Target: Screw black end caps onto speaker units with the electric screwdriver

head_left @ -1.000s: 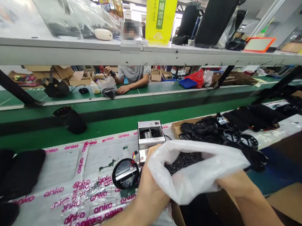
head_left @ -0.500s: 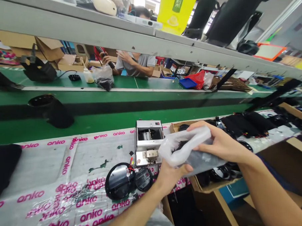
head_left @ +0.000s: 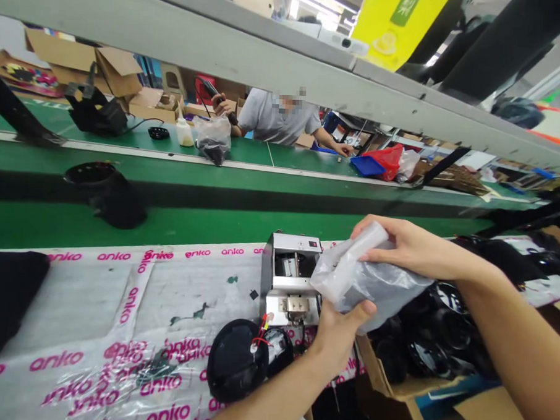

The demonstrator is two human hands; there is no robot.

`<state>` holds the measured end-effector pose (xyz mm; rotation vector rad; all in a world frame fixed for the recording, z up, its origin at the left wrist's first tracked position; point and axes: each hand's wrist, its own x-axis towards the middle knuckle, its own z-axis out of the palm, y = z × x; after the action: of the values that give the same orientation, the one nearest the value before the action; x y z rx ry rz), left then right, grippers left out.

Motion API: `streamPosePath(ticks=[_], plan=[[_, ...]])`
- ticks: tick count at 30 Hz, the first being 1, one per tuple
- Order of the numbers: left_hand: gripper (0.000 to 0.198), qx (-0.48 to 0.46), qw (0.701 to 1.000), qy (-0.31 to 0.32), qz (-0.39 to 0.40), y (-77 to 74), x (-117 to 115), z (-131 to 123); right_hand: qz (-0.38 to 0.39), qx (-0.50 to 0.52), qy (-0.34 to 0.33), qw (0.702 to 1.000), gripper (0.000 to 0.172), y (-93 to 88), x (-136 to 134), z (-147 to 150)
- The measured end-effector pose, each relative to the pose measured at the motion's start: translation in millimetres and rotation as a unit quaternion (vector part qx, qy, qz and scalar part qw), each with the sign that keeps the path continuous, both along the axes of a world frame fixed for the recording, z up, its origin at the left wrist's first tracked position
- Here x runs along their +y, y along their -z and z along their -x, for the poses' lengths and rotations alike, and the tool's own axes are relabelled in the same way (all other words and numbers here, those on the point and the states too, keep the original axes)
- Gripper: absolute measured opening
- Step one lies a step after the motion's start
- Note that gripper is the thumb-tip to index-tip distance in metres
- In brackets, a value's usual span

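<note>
Both my hands hold a clear plastic bag with small dark parts inside, just right of a small silver metal machine. My left hand grips the bag from below, thumb up against it. My right hand pinches the bag's rolled top edge from above. A round black speaker part with red wires lies on the bench in front of the machine. The bag hangs over a cardboard box full of black round parts.
The bench top is covered in plastic printed "anko". A green conveyor belt runs behind it with a black housing on it. Across the line a person holds a tool. A grey shelf spans overhead.
The bag went from wide open close to me to bunched and lifted beside the silver machine. My right hand moved onto its top edge. The view has tilted and shifted left.
</note>
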<state>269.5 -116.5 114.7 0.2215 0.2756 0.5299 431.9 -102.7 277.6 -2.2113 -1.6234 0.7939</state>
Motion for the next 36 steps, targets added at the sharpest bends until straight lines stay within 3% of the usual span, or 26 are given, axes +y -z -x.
streamPosePath(ticks=[5,10,22,26,31,36], plan=[[0.095,0.040,0.997,-0.006,0.069,-5.3,1,-4,0.032,-0.021,-0.006,0.999,0.061,-0.2,11,-3],[0.090,0.023,0.996,-0.005,0.084,-8.5,3,-7,0.041,-0.020,-0.005,0.999,0.060,0.8,14,-9],[0.083,-0.016,0.993,0.022,0.118,5.6,-2,-19,0.059,-0.068,-0.011,0.996,0.056,-15.3,17,7],[0.087,-0.030,0.991,0.045,0.119,9.8,-2,-24,0.058,-0.099,-0.011,0.993,0.059,-18.1,19,11],[0.087,-0.073,0.989,0.094,0.085,11.7,4,-28,0.056,-0.141,-0.019,0.988,0.051,-20.9,25,18],[0.082,-0.097,0.988,0.084,0.085,13.0,7,-29,0.062,-0.156,-0.031,0.985,0.042,-19.1,25,16]])
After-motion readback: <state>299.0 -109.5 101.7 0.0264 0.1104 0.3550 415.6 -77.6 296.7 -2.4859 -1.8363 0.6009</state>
